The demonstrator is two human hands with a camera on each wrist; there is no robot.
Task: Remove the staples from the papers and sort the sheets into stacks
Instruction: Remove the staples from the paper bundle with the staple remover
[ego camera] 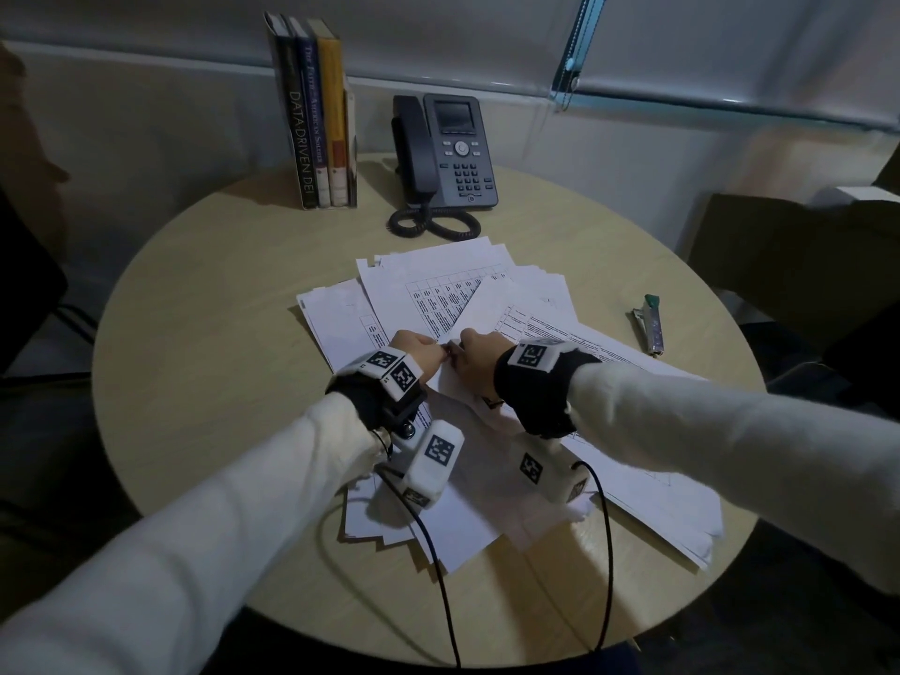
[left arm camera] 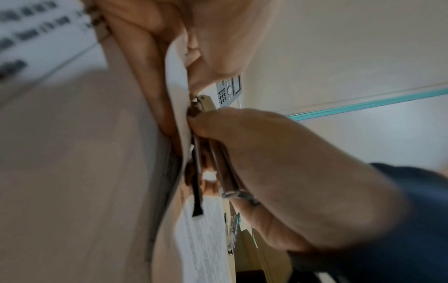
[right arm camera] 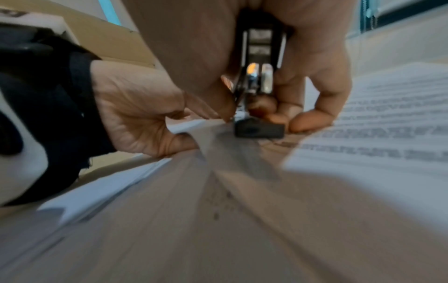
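The right hand [ego camera: 479, 350] is gripping a staple remover [right arm camera: 258, 107], nosing leftward into the paper corner [right arm camera: 194, 132] the left hand [ego camera: 414, 350] is pinching.

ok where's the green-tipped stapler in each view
Head: green-tipped stapler lies on the table, right of the papers.
Left wrist: lower centre, beyond the right hand.
Right wrist: not in it.
Shared landmark: the right hand, gripping a metal tool, in all three.
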